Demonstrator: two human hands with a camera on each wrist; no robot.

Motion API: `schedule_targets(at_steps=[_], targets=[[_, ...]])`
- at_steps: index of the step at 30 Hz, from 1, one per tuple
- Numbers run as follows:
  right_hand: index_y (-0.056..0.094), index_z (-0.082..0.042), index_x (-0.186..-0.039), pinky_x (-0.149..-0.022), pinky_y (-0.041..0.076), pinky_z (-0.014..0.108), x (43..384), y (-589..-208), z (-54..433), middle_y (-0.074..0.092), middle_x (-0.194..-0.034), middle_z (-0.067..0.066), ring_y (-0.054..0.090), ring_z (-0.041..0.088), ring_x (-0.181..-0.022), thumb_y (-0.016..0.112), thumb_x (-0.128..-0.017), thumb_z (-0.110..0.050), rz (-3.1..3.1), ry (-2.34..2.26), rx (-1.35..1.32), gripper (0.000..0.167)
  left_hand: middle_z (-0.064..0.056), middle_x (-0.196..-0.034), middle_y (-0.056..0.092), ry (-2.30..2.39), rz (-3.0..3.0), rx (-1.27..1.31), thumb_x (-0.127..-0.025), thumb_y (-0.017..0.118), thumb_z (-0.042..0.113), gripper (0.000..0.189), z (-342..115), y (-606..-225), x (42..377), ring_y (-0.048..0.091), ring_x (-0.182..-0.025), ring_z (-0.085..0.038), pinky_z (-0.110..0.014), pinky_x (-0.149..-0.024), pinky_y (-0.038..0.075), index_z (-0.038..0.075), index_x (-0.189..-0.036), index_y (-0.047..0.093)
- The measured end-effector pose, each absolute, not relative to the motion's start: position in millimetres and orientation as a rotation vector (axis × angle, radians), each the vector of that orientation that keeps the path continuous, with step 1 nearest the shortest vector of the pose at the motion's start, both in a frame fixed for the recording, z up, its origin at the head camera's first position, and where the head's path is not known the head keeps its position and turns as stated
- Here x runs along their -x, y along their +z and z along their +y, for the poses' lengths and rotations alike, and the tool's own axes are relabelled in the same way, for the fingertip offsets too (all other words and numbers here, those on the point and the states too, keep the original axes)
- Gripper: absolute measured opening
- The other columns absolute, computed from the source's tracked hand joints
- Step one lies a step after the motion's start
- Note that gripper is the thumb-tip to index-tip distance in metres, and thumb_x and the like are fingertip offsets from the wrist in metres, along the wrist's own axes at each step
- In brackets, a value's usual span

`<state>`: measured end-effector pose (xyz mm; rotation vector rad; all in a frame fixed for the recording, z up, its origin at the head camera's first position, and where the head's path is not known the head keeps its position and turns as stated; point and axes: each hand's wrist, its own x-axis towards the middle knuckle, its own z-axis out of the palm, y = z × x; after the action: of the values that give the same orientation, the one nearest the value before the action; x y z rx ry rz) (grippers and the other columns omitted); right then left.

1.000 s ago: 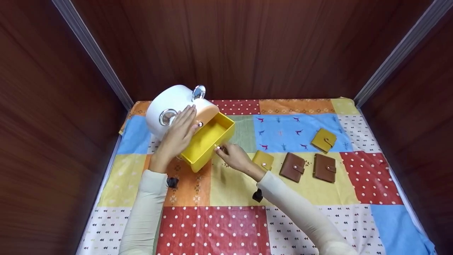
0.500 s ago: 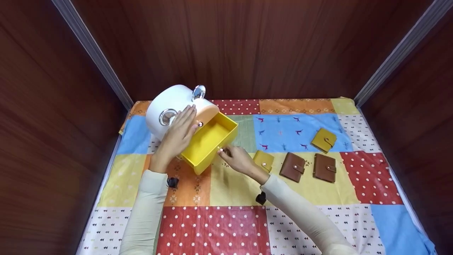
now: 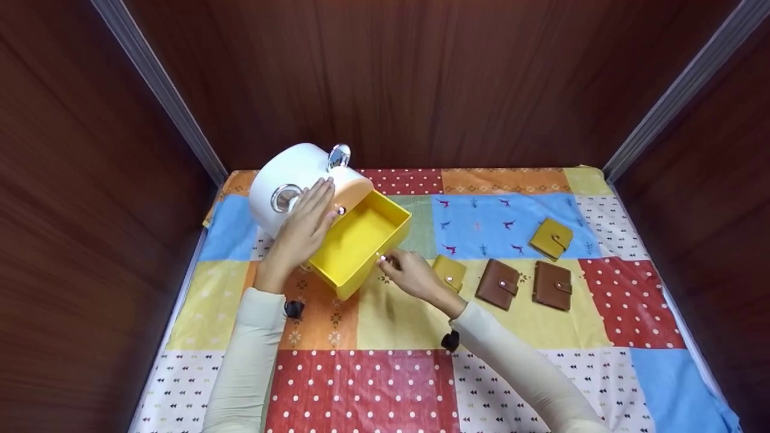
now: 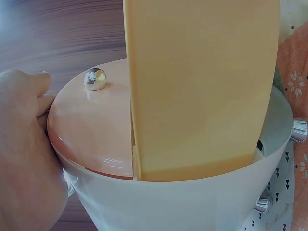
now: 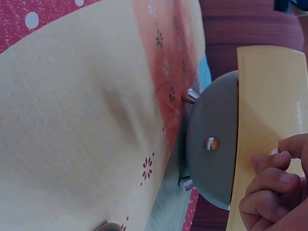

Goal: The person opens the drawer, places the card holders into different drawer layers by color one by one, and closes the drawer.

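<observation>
A white rounded drawer box (image 3: 295, 165) with silver ear-like rings stands at the back left of the table. My left hand (image 3: 304, 231) rests on its top with straight fingers. The yellow drawer (image 3: 358, 240) is pulled well out and shows a bare floor inside. At the drawer's front, my right hand (image 3: 415, 276) pinches the small silver knob (image 5: 275, 150) between thumb and finger. A peach panel (image 4: 91, 125) with its own round knob (image 4: 95, 79) sits beside the drawer, and a grey panel (image 5: 211, 120) with a knob lies on the other side.
Several snap-strap card holders lie to the right: a yellow one (image 3: 448, 273) near my right hand, two brown ones, one in the middle (image 3: 498, 284) and one farther right (image 3: 551, 285), and a mustard one (image 3: 550, 238) behind. Wood-look walls (image 3: 397, 84) enclose the patchwork tablecloth (image 3: 361, 391).
The yellow drawer has slid farther out of the box, toward the front right, with my right hand on its knob. My left hand stays in place on the box.
</observation>
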<state>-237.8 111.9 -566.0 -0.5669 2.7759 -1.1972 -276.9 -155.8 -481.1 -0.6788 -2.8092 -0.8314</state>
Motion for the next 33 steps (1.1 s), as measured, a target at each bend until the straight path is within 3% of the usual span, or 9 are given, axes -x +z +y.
schedule_targets(at_steps=[3, 10, 21, 33], targets=[[0.073, -0.011, -0.102, -0.058, 0.049, 0.025, 236, -566, 114, 0.066, -0.076, -0.002, 0.052, 0.008, -0.062, 0.062, -0.108, -0.031, 2.771, -1.202, 0.565, 0.024, 0.001, -0.180, 0.017, -0.837, -2.807, 0.681, -0.117, 0.040, 0.035, 0.060, -156, -482, 277, 0.011, -0.168, -0.021, -0.041, -0.139, 0.004, 0.014, -0.170, 0.023], [0.069, -0.012, -0.095, -0.056, 0.040, 0.021, 233, -564, 116, 0.057, -0.071, -0.008, 0.047, 0.005, -0.062, 0.061, -0.109, -0.029, 2.771, -1.201, 0.611, 0.024, 0.001, -0.179, 0.021, -0.844, -2.780, 0.697, -0.116, 0.041, 0.033, 0.058, -156, -481, 277, 0.014, -0.168, -0.021, -0.040, -0.139, 0.005, 0.013, -0.169, 0.027], [0.074, -0.012, -0.101, -0.058, 0.044, 0.022, 230, -566, 121, 0.072, -0.082, -0.002, 0.053, 0.006, -0.066, 0.062, -0.109, -0.032, 2.760, -1.199, 0.595, 0.024, 0.002, -0.179, 0.019, -0.865, -2.790, 0.685, -0.116, 0.041, 0.033, 0.059, -157, -482, 277, 0.013, -0.168, -0.022, -0.042, -0.139, 0.005, 0.014, -0.170, 0.026], [0.075, -0.013, -0.102, -0.055, 0.040, 0.021, 226, -565, 125, 0.067, -0.076, -0.003, 0.048, 0.005, -0.062, 0.062, -0.108, -0.030, 2.749, -1.199, 0.598, 0.023, 0.000, -0.179, 0.020, -0.841, -2.793, 0.687, -0.116, 0.042, 0.032, 0.059, -156, -481, 277, 0.013, -0.168, -0.022, -0.041, -0.139, 0.005, 0.013, -0.169, 0.026]])
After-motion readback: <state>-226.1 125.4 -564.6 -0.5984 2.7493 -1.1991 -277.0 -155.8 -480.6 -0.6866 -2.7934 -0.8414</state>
